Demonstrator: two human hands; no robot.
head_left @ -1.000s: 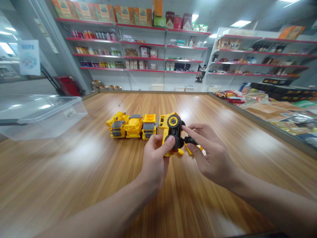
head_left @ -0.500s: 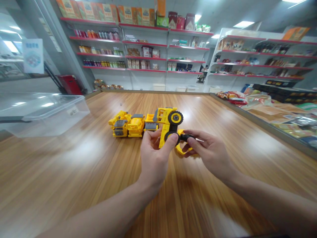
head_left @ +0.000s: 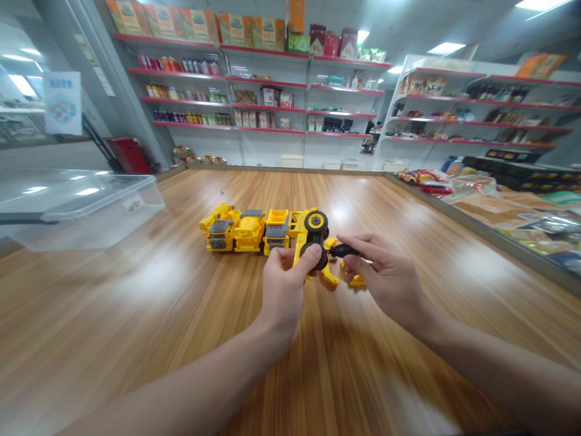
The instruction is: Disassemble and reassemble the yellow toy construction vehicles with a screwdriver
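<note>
Mid-frame, our left hand [head_left: 285, 293] pinches a black-wheeled yellow plastic toy truck [head_left: 314, 231]. Beside it, our right hand [head_left: 388, 272] pinches a black-handled screwdriver [head_left: 344, 250].

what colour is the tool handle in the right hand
The handle is black, best seen in the head view.

A clear plastic bin [head_left: 102, 221] sits at nine o'clock, stocked shelves [head_left: 267, 130] stand at twelve, and packets [head_left: 481, 206] lie at three.

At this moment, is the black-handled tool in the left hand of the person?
No, the right hand holds the black-handled tool, while the left hand grips the yellow toy vehicle.
</note>
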